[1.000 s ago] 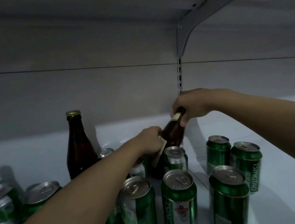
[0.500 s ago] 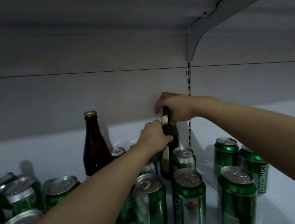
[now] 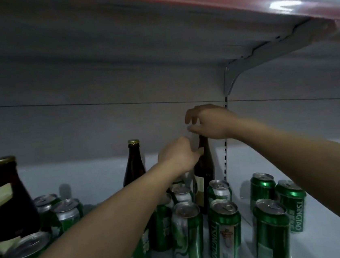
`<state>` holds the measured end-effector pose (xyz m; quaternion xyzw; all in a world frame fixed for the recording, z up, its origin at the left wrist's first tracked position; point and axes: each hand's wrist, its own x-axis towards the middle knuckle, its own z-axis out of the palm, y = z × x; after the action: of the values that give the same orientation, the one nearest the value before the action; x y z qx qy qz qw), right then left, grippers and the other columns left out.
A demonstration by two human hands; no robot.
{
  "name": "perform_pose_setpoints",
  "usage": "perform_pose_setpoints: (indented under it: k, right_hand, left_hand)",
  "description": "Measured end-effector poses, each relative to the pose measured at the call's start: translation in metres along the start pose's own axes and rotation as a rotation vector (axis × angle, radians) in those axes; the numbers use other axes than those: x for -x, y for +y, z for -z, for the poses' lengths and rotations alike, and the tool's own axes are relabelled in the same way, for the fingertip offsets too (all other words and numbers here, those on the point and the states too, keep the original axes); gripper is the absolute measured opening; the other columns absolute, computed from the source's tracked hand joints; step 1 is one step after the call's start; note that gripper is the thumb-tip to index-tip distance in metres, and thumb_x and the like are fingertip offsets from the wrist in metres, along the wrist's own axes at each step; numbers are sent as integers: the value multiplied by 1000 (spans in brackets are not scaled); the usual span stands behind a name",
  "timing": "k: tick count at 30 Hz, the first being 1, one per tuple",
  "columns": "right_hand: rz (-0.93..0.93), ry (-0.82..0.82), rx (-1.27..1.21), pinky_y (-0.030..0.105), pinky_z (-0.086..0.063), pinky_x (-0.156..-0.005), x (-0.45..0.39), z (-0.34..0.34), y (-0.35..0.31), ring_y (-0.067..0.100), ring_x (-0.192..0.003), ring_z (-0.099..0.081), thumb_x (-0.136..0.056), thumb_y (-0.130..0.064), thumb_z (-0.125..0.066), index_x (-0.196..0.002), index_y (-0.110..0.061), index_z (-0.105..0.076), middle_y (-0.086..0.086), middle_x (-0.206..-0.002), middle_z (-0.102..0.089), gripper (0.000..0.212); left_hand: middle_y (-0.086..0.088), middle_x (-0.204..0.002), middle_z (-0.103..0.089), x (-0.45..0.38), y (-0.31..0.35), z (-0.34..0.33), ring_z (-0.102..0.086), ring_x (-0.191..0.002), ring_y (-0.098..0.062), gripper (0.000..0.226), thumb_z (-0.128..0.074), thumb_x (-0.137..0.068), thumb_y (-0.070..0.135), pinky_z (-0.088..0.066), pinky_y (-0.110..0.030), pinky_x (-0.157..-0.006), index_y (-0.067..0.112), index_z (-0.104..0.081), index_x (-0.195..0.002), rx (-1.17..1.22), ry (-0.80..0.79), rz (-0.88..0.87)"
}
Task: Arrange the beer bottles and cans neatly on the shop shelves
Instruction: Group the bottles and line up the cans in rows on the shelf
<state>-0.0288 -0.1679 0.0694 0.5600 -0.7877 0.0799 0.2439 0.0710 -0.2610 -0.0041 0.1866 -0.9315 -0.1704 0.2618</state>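
Standing the brown bottle (image 3: 204,167) upright at twelve o'clock by the shelf's back wall (image 3: 80,128), my left hand (image 3: 178,155) grips its shoulder while my right hand (image 3: 208,122) loosens, fingers spread over the cap. I should release gently: cans (image 3: 224,226) crowd six o'clock, open shelf lies at three.

Dark brown beer bottle (image 3: 205,168), upright at back of white shelf (image 3: 329,174), pale label low on body. Similar gold-capped bottle (image 3: 134,164) to its left. Green Tsingtao cans (image 3: 225,230) standing upright in front, tops unopened.
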Motion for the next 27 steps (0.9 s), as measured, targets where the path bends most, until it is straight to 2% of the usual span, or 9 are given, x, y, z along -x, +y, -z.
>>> perform_pose_setpoints:
  k: [3, 8, 13, 17, 19, 21, 24, 25, 27]
  right_hand:
    - [-8, 50, -14, 33, -47, -76, 3, 21, -29, 20, -94, -56, -98, -39, -50, -110, -26, -64, 0, -106, -62, 22]
    - [15, 91, -97, 34, -51, -70, 12, 43, -84, 20, -79, -61, -100, -39, -49, -103, -22, -66, -2, -84, -63, 24]
    - [91, 94, -128, 29, -40, -54, 25, 47, -149, 11, -61, -55, -101, -35, -50, -78, -25, -59, -6, -70, -59, 27]
    - [121, 52, -189, 33, -52, -62, 26, 53, -197, 16, -68, -61, -99, -37, -52, -82, -21, -64, -3, -75, -64, 27]
    - [135, 27, -242, 38, -56, -69, 23, 55, -216, 18, -70, -62, -98, -37, -54, -80, -21, -65, -2, -75, -66, 27]
    - [141, -18, -313, 41, -59, -69, 19, 54, -232, 23, -69, -65, -98, -36, -54, -86, -15, -70, 4, -76, -70, 29]
    - [135, -103, -484, 34, -58, -58, 14, 43, -251, 25, -72, -69, -100, -31, -53, -102, -3, -69, 12, -83, -71, 32]
    - [126, -137, -551, 33, -58, -59, 14, 37, -257, 25, -74, -68, -101, -29, -52, -106, -1, -67, 13, -87, -71, 32]
    - [92, -197, -680, 35, -57, -65, 13, 23, -270, 25, -77, -64, -101, -28, -52, -112, 6, -62, 20, -100, -68, 36]
  left_hand:
    - [-4, -102, -66, 17, -1, 27, -63, -94, -23, 24, -56, -93, 30, -54, -38, -84, 12, -64, -107, -15, 14, 2]
    - [-6, -97, -67, 68, -11, 77, -62, -92, -27, 23, -56, -90, 32, -55, -38, -80, 15, -69, -98, -128, 99, -7]
    - [-4, -89, -68, 133, -34, 125, -62, -83, -25, 22, -56, -92, 32, -55, -37, -74, 16, -71, -92, -229, 148, 51]
    - [0, -100, -70, 176, -61, 164, -63, -85, -22, 25, -52, -96, 34, -56, -37, -75, 21, -72, -106, -300, 183, 142]
    - [-1, -99, -71, 194, -76, 183, -63, -84, -22, 26, -52, -95, 33, -56, -36, -74, 21, -72, -106, -305, 212, 197]
    - [-3, -92, -70, 209, -90, 198, -63, -79, -21, 22, -54, -93, 32, -52, -32, -67, 19, -72, -95, -302, 232, 267]
    - [-3, -75, -65, 228, -113, 212, -59, -68, -21, 23, -56, -91, 28, -41, -27, -56, 22, -66, -72, -268, 272, 353]
    - [-2, -73, -64, 234, -120, 215, -58, -67, -20, 22, -56, -91, 27, -40, -27, -55, 21, -67, -73, -243, 282, 375]
    - [-4, -84, -67, 240, -135, 217, -59, -74, -19, 19, -55, -94, 25, -43, -27, -61, 17, -71, -88, -171, 281, 403]
